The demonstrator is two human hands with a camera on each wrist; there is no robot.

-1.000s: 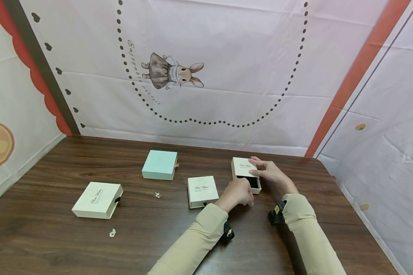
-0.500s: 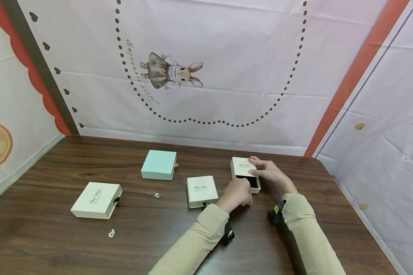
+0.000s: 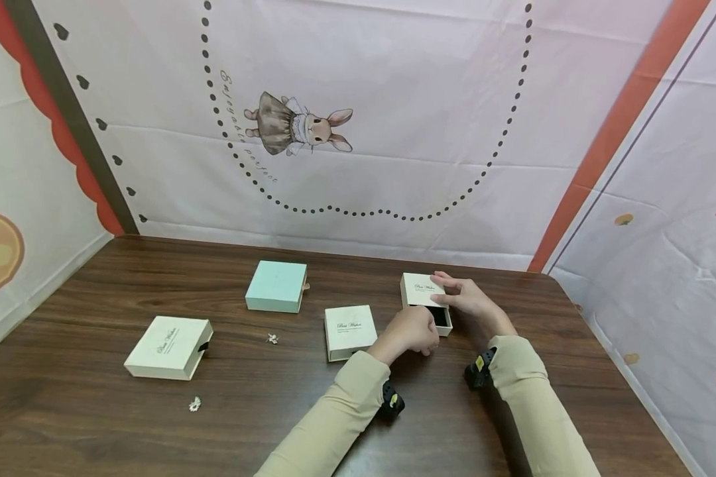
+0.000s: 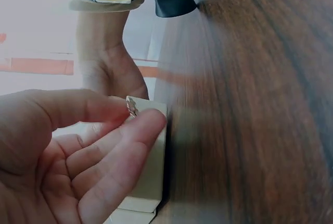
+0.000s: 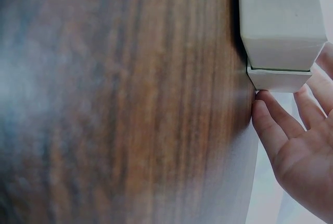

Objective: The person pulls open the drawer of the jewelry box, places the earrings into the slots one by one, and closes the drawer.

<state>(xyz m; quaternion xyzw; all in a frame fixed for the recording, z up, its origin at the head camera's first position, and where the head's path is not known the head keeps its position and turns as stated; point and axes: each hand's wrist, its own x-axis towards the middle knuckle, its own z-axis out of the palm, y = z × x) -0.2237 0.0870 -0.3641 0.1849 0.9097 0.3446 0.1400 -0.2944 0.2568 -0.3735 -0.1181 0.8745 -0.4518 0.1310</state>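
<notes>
At the right of the table sits a cream drawer-style gift box (image 3: 420,288), its tray slid out toward me to show a dark lining. My left hand (image 3: 414,329) is in front of that tray and partly hides it. In the left wrist view its thumb and a finger pinch a tiny silvery piece of jewellery (image 4: 132,107), mostly covered by the fingertips. My right hand (image 3: 468,298) rests at the box's right side, fingers extended onto its edge. In the right wrist view, fingertips (image 5: 263,104) lie against the box's side.
A cream box (image 3: 350,331) stands left of my left hand, with a mint-green box (image 3: 277,286) behind it and another cream box (image 3: 170,346) farther left. Two small silvery pieces, a nearer one (image 3: 195,403) and a farther one (image 3: 272,338), lie on the wooden table (image 3: 95,424).
My left hand has turned a little and shifted slightly left and up at the tray, and its fingers show more. The right hand and the boxes have stayed put.
</notes>
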